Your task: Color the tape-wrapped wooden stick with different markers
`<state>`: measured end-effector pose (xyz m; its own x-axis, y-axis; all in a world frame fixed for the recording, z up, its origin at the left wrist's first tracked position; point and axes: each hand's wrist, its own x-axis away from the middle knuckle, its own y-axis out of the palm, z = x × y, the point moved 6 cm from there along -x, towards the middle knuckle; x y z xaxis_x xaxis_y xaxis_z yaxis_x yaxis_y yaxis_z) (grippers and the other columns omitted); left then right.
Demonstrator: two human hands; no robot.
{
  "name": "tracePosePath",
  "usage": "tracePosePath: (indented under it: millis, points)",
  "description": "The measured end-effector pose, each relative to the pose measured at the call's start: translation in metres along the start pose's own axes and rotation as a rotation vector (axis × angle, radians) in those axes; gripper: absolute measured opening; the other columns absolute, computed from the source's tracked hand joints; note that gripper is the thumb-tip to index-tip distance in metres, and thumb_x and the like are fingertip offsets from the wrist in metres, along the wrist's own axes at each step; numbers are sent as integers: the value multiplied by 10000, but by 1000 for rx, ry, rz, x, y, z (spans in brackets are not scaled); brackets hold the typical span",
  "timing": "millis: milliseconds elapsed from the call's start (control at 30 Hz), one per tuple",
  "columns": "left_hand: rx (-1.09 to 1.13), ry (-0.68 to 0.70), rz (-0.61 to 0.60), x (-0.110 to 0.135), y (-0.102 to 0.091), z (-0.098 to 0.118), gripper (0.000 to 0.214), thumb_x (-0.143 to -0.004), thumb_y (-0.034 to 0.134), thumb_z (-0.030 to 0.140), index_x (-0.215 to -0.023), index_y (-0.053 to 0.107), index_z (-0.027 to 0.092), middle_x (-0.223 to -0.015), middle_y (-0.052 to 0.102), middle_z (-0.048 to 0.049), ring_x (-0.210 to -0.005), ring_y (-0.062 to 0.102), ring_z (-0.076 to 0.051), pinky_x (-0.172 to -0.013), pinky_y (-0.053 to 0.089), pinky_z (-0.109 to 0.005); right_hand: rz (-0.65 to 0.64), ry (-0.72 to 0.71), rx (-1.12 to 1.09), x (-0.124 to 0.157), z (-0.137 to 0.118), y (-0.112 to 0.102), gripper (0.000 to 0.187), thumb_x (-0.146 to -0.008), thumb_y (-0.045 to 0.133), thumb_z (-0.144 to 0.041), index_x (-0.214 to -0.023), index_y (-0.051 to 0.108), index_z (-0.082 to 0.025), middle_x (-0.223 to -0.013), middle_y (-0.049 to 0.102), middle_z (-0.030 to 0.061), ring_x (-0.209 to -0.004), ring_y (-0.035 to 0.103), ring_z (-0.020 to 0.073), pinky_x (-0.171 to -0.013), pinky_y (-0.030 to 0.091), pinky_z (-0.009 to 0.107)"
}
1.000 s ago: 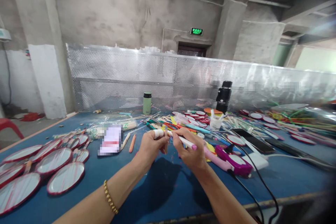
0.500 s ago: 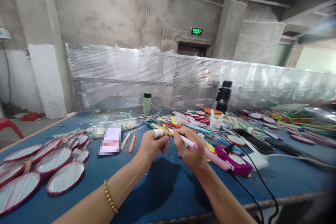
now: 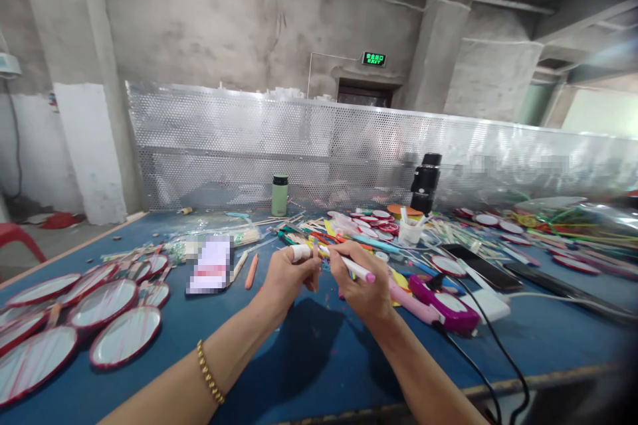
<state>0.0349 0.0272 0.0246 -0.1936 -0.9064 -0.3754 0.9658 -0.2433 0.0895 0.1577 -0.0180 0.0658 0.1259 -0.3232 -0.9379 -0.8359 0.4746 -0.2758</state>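
My left hand (image 3: 289, 279) pinches a small flat wooden stick (image 3: 316, 254) upright between thumb and fingers. A white wrapping (image 3: 300, 252) covers one of its fingers. In my right hand (image 3: 363, 282) is a white marker pen (image 3: 357, 269) with a pink end, held in a writing grip. Its front end points left at the stick; whether the tip touches it I cannot tell. Just right of that hand lies a pink and purple glue-gun-like tool (image 3: 443, 305) with a black cord. An orange stick (image 3: 252, 271) lies left of my left hand.
Red-rimmed round discs (image 3: 127, 337) crowd the left of the blue table (image 3: 219, 372). A phone (image 3: 209, 265) lies near them. Behind my hands are scattered sticks and pens, a green bottle (image 3: 280, 195), a black flask (image 3: 425, 184) and a white cup (image 3: 409, 234). A dark phone (image 3: 481, 265) lies right.
Almost nothing differs. Both hands keep their hold on the stick and the marker pen, with at most a tiny shift of the pen.
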Motion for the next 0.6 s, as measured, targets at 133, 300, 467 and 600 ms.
tracePosePath:
  millis: [133,300,467,600]
  points:
    - [-4,-1,9,0,0,0,240,-716,654,314,-552,573,158,-427,540,23,-404,466,-91,-461,409,-220,-14,-29,-9,0,-2,2,105,-872,540,-169,-804,617,-188,-676,638,-3,-568,589,102,-557,467,214]
    - [-16,-2,17,2,0,1,263,-724,649,307,-524,562,161,-420,540,21,-407,471,-91,-464,403,-217,-46,-40,-12,1,1,6,109,-883,538,-193,-818,625,-189,-701,657,15,-606,605,118,-576,481,229]
    - [-17,-2,13,2,0,2,274,-742,642,312,-529,565,158,-434,550,18,-420,476,-90,-473,405,-216,-32,-24,-9,1,2,5,102,-875,539,-183,-812,619,-192,-680,636,5,-586,585,111,-568,466,227]
    - [-14,4,5,1,1,1,258,-733,649,306,-539,571,155,-430,544,23,-416,468,-89,-472,408,-218,-22,-29,-36,0,0,4,97,-870,541,-166,-819,620,-188,-682,625,1,-586,578,105,-578,467,222]
